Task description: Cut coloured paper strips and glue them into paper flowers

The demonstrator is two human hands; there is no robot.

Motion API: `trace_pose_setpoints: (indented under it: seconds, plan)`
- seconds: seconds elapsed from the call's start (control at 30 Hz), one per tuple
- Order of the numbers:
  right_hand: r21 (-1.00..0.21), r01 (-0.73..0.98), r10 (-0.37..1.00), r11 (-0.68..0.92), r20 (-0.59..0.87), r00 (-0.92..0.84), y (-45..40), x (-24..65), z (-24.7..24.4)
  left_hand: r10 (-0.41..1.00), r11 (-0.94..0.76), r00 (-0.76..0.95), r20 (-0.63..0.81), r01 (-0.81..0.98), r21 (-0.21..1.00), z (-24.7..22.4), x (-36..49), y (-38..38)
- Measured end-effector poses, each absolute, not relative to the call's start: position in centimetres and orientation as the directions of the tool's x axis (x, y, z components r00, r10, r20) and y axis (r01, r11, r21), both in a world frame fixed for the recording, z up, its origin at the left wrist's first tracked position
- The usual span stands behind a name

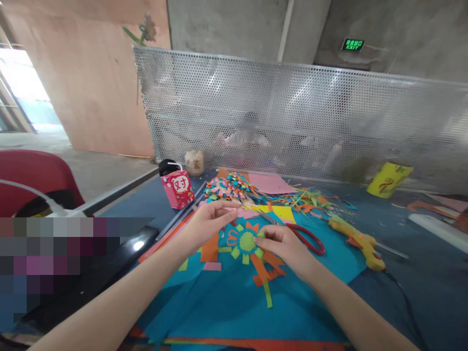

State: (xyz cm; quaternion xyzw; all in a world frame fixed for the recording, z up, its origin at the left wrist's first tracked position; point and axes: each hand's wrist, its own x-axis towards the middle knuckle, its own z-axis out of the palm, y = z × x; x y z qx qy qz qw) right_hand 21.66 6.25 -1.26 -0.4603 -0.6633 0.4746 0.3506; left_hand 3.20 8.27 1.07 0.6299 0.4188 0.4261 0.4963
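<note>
A round felt or paper flower, with a green centre, a blue scalloped ring and green and orange petals, is pinched at its right side by my right hand. Up and to the left of it, my left hand has its thumb and fingers closed near a pink piece; whatever lies between the fingertips is too small to make out. Under both hands spreads a blue sheet. Orange strips and a green strip lie just below the flower. Red-handled scissors rest beyond my right hand.
A yellow glue gun with a cord lies at the right. Behind are strip cuttings, a fringed pile, a red drink box, a jar and a yellow packet. A perforated metal screen borders the table.
</note>
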Motion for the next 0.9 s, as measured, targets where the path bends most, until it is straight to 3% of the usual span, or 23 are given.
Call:
trace_pose_setpoints:
  seconds: [0.37,0.63,0.9]
  plan:
    - [-0.973,0.203,0.939,0.11,0.034,-0.343,6.6,21.9,-1.9,0.961,-0.216,0.211,0.181,0.157,0.964,1.2,3.3,8.3]
    - [-0.944,0.253,0.947,0.214,0.137,-0.291,6.7,21.6,-1.4,0.959,-0.219,0.222,0.176,0.192,0.956,1.0,3.3,8.5]
    - [-0.939,0.266,0.945,0.219,0.136,-0.299,6.7,21.7,-1.5,0.953,-0.21,0.243,0.18,0.107,0.972,0.2,3.5,8.6]
